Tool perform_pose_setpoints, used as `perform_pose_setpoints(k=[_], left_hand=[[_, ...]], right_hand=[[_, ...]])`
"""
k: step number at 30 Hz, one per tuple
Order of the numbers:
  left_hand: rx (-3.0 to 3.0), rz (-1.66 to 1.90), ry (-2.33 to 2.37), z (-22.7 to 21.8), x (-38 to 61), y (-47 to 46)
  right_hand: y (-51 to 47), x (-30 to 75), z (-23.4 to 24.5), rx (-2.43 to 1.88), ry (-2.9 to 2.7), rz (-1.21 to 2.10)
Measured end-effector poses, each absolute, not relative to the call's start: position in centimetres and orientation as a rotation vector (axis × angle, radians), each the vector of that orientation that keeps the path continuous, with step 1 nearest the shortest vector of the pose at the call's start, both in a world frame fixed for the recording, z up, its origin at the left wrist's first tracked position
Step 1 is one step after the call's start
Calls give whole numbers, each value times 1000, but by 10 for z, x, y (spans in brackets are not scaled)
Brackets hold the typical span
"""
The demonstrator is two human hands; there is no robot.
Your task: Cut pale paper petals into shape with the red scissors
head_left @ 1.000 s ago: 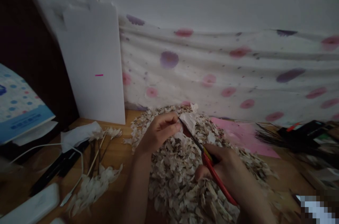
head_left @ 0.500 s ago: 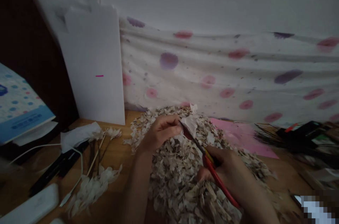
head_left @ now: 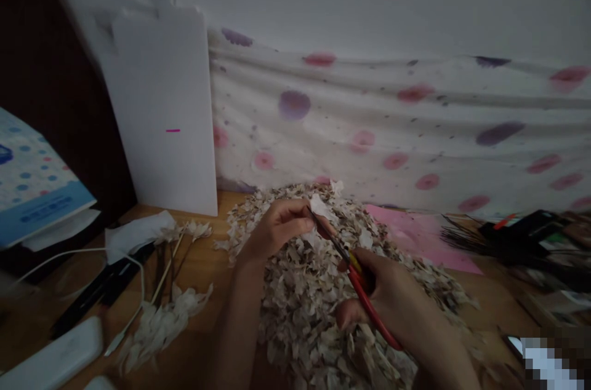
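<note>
Right hand (head_left: 392,294) closed around red scissors (head_left: 373,316), blade tips at a pale scrap (head_left: 321,206) pinched by the left hand (head_left: 277,230). Both hands are over a big heap of pale flakes (head_left: 305,316) on a wooden desk (head_left: 198,267). Sticks with pale petals (head_left: 159,328) lie at 8 o'clock, just beside the heap. Pink paper (head_left: 415,239) touches the heap at 3 o'clock. White board (head_left: 161,107) leans at 10 o'clock; spotted cloth (head_left: 369,119) hangs at 12 o'clock.

No legible words here: small print on a blue booklet (head_left: 50,210) is too blurred to read, and a pink dash (head_left: 173,130) on a white board (head_left: 159,101) spells nothing.
</note>
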State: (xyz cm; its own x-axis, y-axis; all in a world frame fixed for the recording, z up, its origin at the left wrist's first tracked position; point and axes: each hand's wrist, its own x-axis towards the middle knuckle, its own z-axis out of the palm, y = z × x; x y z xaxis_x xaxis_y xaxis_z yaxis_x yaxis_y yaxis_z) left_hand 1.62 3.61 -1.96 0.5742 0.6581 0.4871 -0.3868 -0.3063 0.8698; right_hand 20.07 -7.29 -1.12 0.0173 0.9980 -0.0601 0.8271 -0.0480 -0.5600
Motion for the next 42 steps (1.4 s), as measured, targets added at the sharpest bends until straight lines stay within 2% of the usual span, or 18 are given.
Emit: perform_pose_setpoints(k=[21, 26, 33, 38, 42], left_hand=[[1476, 1016, 191, -19, 20, 30], [1561, 1009, 300, -14, 19, 26], [1601, 1111, 500, -13, 21, 27], [1599, 1223, 664, -14, 23, 21], [1647, 1125, 761, -11, 29, -1]], right_hand=[[-77, 206, -9, -1758, -1766, 762], [-77, 210, -8, -1734, -1757, 642], [-81, 227, -10, -1709, -1598, 280], [-85, 233, -11, -1721, -1504, 257], [-85, 215, -10, -1456, -1191, 280]])
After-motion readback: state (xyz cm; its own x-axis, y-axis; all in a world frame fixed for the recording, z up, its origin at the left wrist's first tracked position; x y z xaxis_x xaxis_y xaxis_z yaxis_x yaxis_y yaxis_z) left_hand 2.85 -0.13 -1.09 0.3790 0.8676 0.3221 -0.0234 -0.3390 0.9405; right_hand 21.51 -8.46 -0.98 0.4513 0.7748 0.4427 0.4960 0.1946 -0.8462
